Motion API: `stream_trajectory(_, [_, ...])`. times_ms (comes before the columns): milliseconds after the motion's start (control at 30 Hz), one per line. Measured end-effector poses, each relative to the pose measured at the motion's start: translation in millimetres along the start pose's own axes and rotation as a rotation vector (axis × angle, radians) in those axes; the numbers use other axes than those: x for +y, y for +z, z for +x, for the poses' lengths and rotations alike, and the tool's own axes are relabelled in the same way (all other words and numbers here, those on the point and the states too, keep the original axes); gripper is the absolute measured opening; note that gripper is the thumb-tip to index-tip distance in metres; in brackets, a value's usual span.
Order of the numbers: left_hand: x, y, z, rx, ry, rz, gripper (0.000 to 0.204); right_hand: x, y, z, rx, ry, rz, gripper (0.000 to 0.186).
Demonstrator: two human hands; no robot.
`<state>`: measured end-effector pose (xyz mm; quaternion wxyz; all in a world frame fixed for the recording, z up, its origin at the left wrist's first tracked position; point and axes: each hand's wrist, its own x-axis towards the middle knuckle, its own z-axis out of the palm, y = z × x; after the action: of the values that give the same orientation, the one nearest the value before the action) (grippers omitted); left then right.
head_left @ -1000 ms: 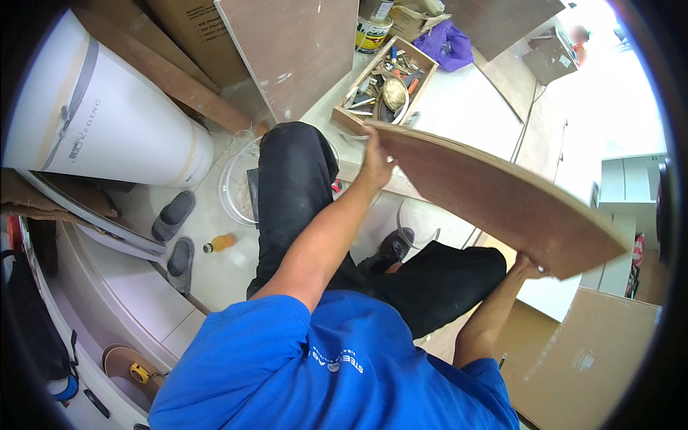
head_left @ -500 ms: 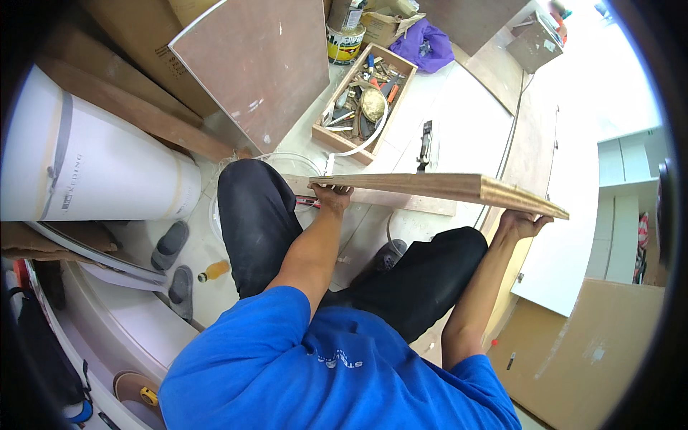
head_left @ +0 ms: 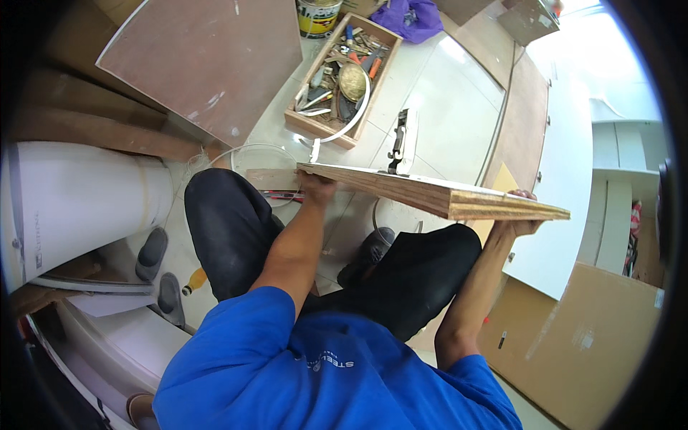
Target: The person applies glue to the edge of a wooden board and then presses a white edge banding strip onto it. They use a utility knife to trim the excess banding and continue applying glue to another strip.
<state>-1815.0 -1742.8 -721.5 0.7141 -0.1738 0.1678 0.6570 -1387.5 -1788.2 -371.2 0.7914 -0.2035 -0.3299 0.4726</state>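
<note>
A thick plywood board spans the space above my knees, its layered edges toward me and a thin strip of its white face showing on top. My left hand grips its left end from below. At the other end, my right hand is closed around the right corner, with fingertips over the top edge. A metal fitting that looks like a cabinet hinge stands up just beyond the board's far edge; whether it is fixed to the board I cannot tell. Red-handled tools lie on the floor beside my left hand.
A wooden box of mixed tools sits ahead, near a purple bag and a paint can. Brown panels and a white roll are at left, slippers and a bottle below. White doors lie right.
The board has tilted, so a strip of its white face now shows on top. Both hands still hold its ends. The whole view has shifted, and the tool box appears farther left and higher.
</note>
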Motion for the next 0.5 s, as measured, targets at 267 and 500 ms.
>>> stream_trajectory(267, [13.5,17.5,-0.7,0.045,-0.054,-0.034,0.07,25.7,26.8,17.5,-0.315,0.024,0.066,0.033])
stream_trajectory(500, [16.5,7.9,13.0,0.062,-0.078,-0.03,0.071,37.8,34.2,17.4,-0.036,-0.067,-0.161,0.05])
